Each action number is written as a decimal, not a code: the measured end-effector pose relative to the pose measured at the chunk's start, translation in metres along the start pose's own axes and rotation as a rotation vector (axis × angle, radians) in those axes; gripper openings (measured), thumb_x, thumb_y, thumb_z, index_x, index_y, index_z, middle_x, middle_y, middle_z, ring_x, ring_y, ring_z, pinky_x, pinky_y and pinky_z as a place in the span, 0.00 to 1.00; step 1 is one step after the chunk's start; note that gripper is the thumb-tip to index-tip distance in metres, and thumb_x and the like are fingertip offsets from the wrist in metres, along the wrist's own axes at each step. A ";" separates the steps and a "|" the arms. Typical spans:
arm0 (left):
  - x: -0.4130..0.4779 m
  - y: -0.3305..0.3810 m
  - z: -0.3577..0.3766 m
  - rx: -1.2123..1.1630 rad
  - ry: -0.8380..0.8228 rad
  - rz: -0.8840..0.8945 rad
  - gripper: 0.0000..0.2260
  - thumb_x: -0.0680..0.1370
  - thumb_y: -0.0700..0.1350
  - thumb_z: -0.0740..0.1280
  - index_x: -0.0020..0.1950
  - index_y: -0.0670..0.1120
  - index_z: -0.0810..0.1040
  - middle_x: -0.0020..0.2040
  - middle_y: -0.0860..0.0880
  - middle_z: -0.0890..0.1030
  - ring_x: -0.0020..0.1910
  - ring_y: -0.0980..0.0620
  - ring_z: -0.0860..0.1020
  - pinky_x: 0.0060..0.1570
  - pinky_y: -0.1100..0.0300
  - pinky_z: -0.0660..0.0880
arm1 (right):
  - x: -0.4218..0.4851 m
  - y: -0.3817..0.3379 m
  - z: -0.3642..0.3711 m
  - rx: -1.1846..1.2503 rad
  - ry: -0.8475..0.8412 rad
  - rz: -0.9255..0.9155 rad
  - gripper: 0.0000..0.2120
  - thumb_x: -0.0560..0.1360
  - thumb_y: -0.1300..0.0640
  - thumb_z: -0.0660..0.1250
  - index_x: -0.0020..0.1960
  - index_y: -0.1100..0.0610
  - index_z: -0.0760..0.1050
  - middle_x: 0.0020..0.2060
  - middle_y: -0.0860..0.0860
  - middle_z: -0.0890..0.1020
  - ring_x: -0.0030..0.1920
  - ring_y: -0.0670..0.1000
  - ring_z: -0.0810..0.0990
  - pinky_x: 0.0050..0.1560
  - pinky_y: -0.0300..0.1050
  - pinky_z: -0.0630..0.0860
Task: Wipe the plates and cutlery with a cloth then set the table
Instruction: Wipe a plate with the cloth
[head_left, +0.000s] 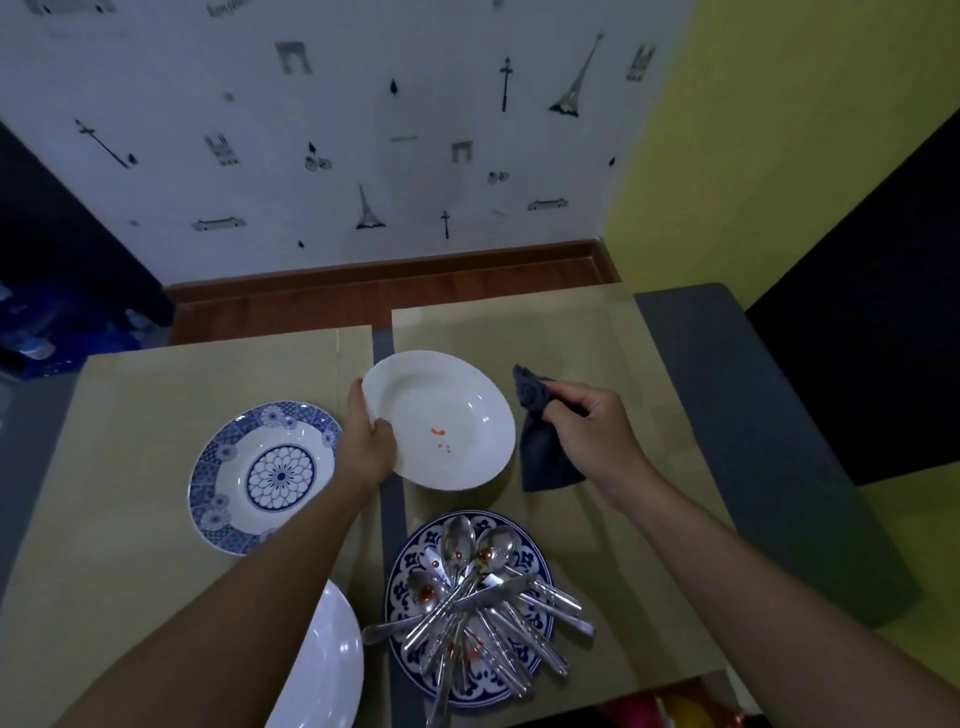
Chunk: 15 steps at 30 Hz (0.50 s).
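Gripping the left rim of the white plate (441, 415), the left hand (363, 441) has its thumb on the rim's top and its fingers (356, 395) curled behind the edge, the plate's red smears lying just right of the thumb. The right hand (587, 431) pinches the dark cloth (545, 457) just beside the plate's right rim, above the counter (130, 519). Nearer the person, the cutlery (478, 603) lies heaped on a blue patterned plate (405, 571).
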<state>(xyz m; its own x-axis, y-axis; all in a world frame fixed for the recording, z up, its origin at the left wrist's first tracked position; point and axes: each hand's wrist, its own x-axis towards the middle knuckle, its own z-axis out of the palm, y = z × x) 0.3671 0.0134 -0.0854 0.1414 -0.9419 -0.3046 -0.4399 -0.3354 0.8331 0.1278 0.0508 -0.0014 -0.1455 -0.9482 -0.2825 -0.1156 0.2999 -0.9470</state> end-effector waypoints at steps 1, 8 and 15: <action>-0.004 0.002 -0.003 -0.020 0.029 -0.012 0.27 0.81 0.36 0.55 0.79 0.52 0.55 0.63 0.45 0.71 0.58 0.46 0.71 0.51 0.51 0.71 | -0.004 -0.003 0.002 0.004 -0.005 -0.013 0.21 0.80 0.70 0.63 0.50 0.44 0.84 0.44 0.33 0.85 0.51 0.33 0.82 0.50 0.28 0.75; -0.043 0.029 -0.027 -0.169 0.186 0.087 0.26 0.83 0.41 0.55 0.80 0.56 0.56 0.75 0.48 0.67 0.69 0.47 0.69 0.69 0.45 0.70 | -0.019 -0.031 0.039 -0.243 -0.019 -0.194 0.17 0.81 0.63 0.64 0.58 0.44 0.83 0.58 0.48 0.76 0.59 0.46 0.76 0.56 0.31 0.69; -0.090 0.061 -0.054 -0.381 0.223 0.133 0.21 0.85 0.46 0.54 0.78 0.61 0.59 0.74 0.51 0.68 0.66 0.49 0.71 0.66 0.45 0.74 | -0.029 -0.046 0.065 -1.156 0.002 -0.455 0.18 0.84 0.54 0.58 0.73 0.51 0.72 0.65 0.56 0.68 0.65 0.57 0.66 0.64 0.48 0.67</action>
<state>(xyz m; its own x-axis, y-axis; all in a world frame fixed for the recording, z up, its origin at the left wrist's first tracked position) 0.3755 0.0769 0.0177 0.3117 -0.9436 -0.1112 -0.1157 -0.1539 0.9813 0.2018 0.0579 0.0405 0.1338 -0.9903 0.0374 -0.9533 -0.1389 -0.2683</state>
